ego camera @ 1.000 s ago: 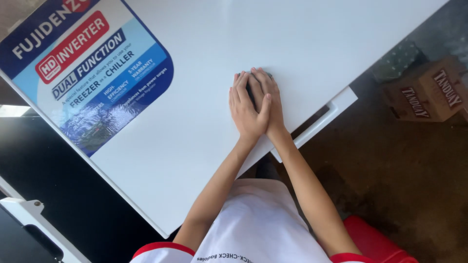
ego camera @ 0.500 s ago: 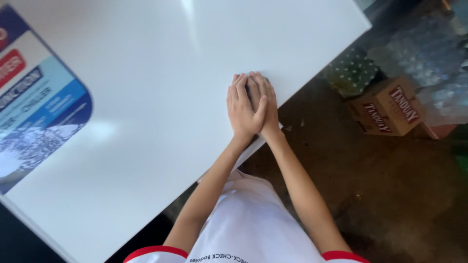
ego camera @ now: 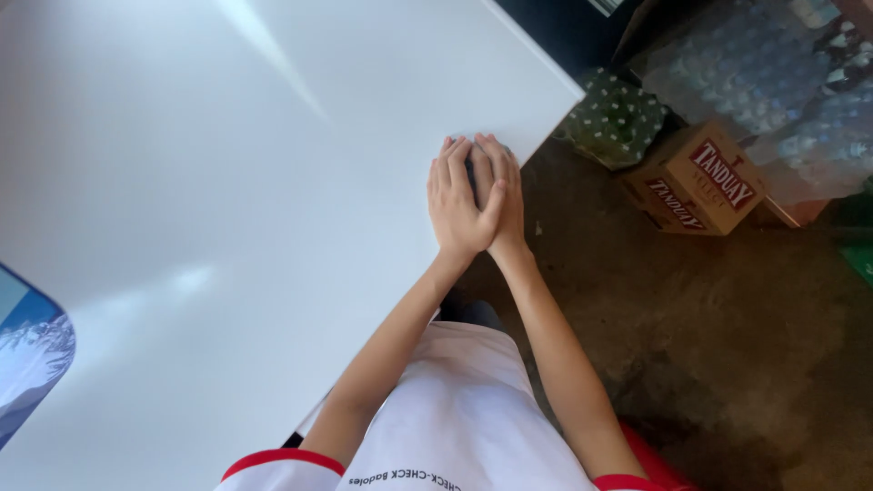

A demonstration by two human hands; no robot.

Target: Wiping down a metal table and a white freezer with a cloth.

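Glossy white metal is filling most of the view: the broad flat lid of a white chest freezer [ego camera: 227,200], slanting across the picture and catching streaks of daylight along its top. At its lower left edge, a blue sticker [ego camera: 27,350] with a snowy mountain scene is peeking into the frame. Beside the freezer, bare brown concrete floor [ego camera: 727,345] is showing, mottled and stained.

Against the far side of that floor, a cardboard carton [ego camera: 696,182] with red and white printing is sitting tilted, just beside a green pack with pale dots [ego camera: 614,114]. Behind the carton, shrink-wrapped packs of clear bottles [ego camera: 773,82] are stacking up toward the top right corner. Something red [ego camera: 650,459] is showing at the bottom edge, near the person's right arm.

The person, wearing a white shirt with red trim on the sleeves [ego camera: 455,427], is reaching both arms forward to the freezer lid near its right-hand corner. The left hand [ego camera: 459,205] is lying flat, fingers extended and together, partly over the right hand [ego camera: 500,186], which is also pressing flat against the lid. The two hands are overlapping and touching each other, clamped on nothing; a small dark patch is showing between their fingers, and I cannot tell what it is.
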